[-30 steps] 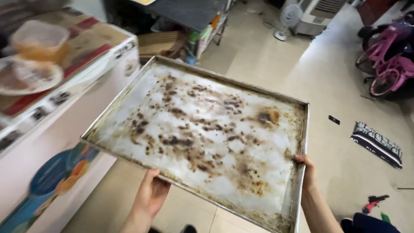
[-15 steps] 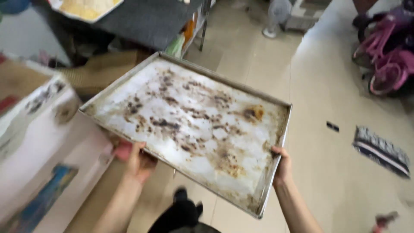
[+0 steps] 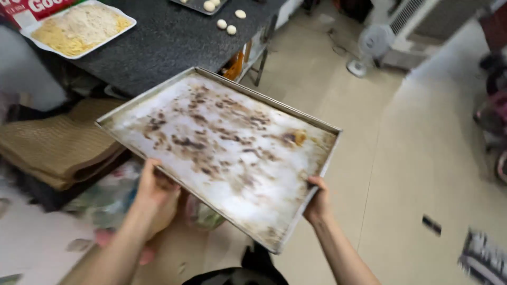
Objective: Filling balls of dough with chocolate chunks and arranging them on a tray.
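Above the tan floor [image 3: 422, 158] we hold a tray [image 3: 222, 153] in both hands, level with a slight tilt, one corner pointing away from us toward the counter [image 3: 174, 37]; our left hand [image 3: 156, 192] is clamped on the tray's near-left edge, fingers curled over the rim and palm beneath, the forearm coming up from below; our right hand [image 3: 318, 203] is closed on the near-right edge close to the tray's right corner, thumb on the rim, wrist bent and forearm angled up from the lower right.

The tray is a wide, shallow metal rectangle with a low raised rim; its bed is pale and whitish, blotched with dark brown burnt patches across the middle, and one amber spot sits toward its right corner; nothing lies loose on it.

Beyond the tray's far-left edge stands the dark speckled counter, its edge just past the tray's far corner; on it, well apart from the tray, sit a white dish [image 3: 79, 29] of yellow and pale crumbs and a few dough balls [image 3: 227, 24]. Left of the tray lies a folded brown mat [image 3: 58, 142], near but not touching; under the tray's near-left edge we see blurred clutter we cannot make out. Right of the tray the floor lies open; a white fan [image 3: 369, 47] stands beyond the tray's far-right edge, well apart.
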